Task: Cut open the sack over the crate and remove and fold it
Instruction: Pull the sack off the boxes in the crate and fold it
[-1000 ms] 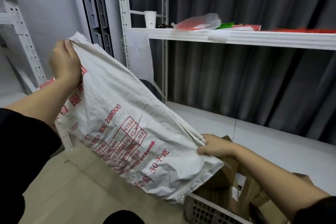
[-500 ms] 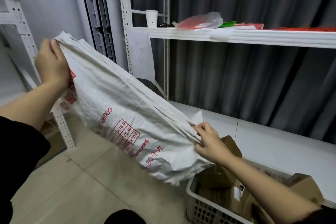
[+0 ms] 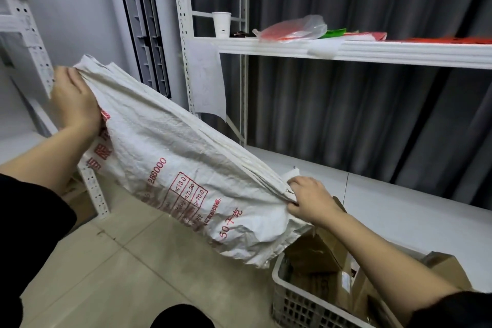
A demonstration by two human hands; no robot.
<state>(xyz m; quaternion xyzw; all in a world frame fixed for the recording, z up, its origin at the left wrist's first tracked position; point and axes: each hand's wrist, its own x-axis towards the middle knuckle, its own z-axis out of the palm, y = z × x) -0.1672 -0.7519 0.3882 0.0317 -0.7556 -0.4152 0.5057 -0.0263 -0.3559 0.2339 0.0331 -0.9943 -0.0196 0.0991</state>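
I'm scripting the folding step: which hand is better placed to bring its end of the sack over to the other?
Probably the right hand: it grips the sack at the low end above the crate, while the left hand holds the raised end as an anchor.

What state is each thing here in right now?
sack: off the crate, stretched between both hands
left hand: grips the sack's upper end
right hand: grips its lower end
crate: uncovered, holds cardboard boxes
paper cup: upright on shelf
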